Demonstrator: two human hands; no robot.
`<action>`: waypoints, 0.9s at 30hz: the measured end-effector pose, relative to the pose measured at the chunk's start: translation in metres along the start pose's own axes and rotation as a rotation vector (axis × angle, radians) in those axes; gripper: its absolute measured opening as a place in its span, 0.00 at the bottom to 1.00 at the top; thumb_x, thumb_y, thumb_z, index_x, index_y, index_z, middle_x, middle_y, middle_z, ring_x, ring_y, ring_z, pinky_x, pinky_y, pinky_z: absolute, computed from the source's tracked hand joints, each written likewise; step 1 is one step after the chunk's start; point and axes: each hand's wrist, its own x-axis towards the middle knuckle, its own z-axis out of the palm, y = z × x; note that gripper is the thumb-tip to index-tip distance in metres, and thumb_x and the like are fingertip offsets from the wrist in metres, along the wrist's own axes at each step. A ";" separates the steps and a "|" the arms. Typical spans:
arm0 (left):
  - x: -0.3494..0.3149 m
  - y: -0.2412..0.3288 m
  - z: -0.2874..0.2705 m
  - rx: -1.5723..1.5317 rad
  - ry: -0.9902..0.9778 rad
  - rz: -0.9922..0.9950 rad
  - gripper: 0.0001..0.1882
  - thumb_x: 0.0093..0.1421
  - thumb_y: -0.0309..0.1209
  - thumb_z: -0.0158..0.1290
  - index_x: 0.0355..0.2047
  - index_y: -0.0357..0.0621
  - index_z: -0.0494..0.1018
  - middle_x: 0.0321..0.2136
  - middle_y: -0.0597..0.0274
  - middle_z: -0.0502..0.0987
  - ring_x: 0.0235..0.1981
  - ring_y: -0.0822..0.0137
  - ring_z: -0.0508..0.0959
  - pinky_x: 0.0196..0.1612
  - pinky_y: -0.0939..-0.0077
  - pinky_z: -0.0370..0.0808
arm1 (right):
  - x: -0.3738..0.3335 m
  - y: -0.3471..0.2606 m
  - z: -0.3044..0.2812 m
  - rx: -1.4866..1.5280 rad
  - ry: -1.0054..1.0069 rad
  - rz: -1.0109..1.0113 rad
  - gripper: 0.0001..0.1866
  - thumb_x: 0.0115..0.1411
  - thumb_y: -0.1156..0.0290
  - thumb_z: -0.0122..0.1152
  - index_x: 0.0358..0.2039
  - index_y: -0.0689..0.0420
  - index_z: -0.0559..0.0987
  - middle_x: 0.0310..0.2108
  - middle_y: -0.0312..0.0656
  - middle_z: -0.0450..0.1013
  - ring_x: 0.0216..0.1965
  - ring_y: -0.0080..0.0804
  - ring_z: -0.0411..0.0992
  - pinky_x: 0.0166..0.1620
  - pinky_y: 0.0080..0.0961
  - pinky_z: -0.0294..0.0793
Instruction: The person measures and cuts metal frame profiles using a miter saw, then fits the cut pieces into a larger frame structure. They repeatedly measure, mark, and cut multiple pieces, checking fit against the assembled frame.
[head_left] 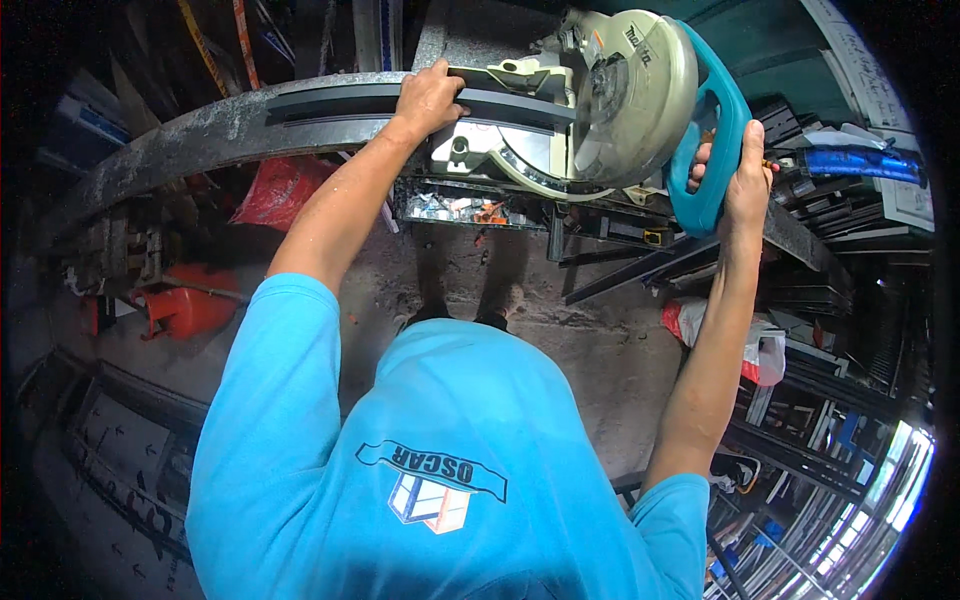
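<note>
A mitre saw with a pale blade guard (pixel 635 100) stands on the bench in front of me. My right hand (pixel 738 180) is closed around its teal handle (pixel 735 105), thumb on the outer side. A long dark grey metal profile (pixel 340 99) lies along the saw's fence, its right end close to the guard. My left hand (pixel 430 100) presses down on this profile, fingers curled over it, just left of the blade guard. The saw's pale base (pixel 465 150) shows below that hand. The guard hides most of the blade, and I cannot tell if it touches the profile.
A long metal-topped bench (pixel 190 140) runs to the left. Below it are a red bag (pixel 285 190) and a red gas cylinder (pixel 190 300). Metal bars (pixel 790 430) and a red-and-white bag (pixel 765 350) crowd the right side. A blue wrapped bundle (pixel 865 165) lies beyond the handle.
</note>
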 end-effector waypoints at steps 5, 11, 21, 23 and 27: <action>-0.001 -0.003 0.006 0.009 0.024 0.007 0.21 0.42 0.42 0.69 0.35 0.46 0.81 0.38 0.49 0.73 0.40 0.49 0.78 0.42 0.54 0.75 | 0.000 0.000 0.000 -0.004 0.008 0.022 0.34 0.66 0.38 0.44 0.26 0.60 0.77 0.19 0.40 0.73 0.16 0.26 0.71 0.21 0.26 0.75; 0.000 0.000 0.004 0.006 0.020 -0.003 0.21 0.42 0.41 0.69 0.36 0.47 0.81 0.38 0.49 0.73 0.41 0.49 0.78 0.43 0.54 0.76 | -0.002 -0.001 0.000 0.001 0.017 0.028 0.35 0.66 0.37 0.44 0.25 0.59 0.77 0.19 0.41 0.73 0.17 0.27 0.71 0.22 0.27 0.74; -0.001 0.001 0.004 0.016 0.015 -0.019 0.20 0.42 0.40 0.69 0.36 0.49 0.82 0.37 0.52 0.73 0.41 0.50 0.78 0.42 0.54 0.76 | -0.001 0.004 -0.001 0.002 0.024 0.021 0.36 0.66 0.37 0.44 0.24 0.61 0.77 0.18 0.41 0.73 0.17 0.28 0.71 0.22 0.28 0.74; 0.000 0.003 0.003 0.000 -0.035 -0.062 0.19 0.43 0.40 0.69 0.37 0.51 0.82 0.39 0.54 0.73 0.45 0.52 0.77 0.45 0.51 0.73 | -0.002 0.005 0.000 0.006 0.024 0.014 0.35 0.66 0.37 0.44 0.24 0.61 0.77 0.18 0.41 0.73 0.16 0.28 0.71 0.22 0.28 0.74; 0.000 0.004 0.002 -0.011 -0.057 -0.093 0.19 0.44 0.40 0.69 0.38 0.52 0.82 0.41 0.55 0.73 0.47 0.53 0.76 0.47 0.50 0.72 | -0.005 0.005 0.002 0.029 0.024 0.010 0.35 0.66 0.38 0.44 0.24 0.60 0.77 0.18 0.41 0.73 0.16 0.28 0.71 0.21 0.27 0.74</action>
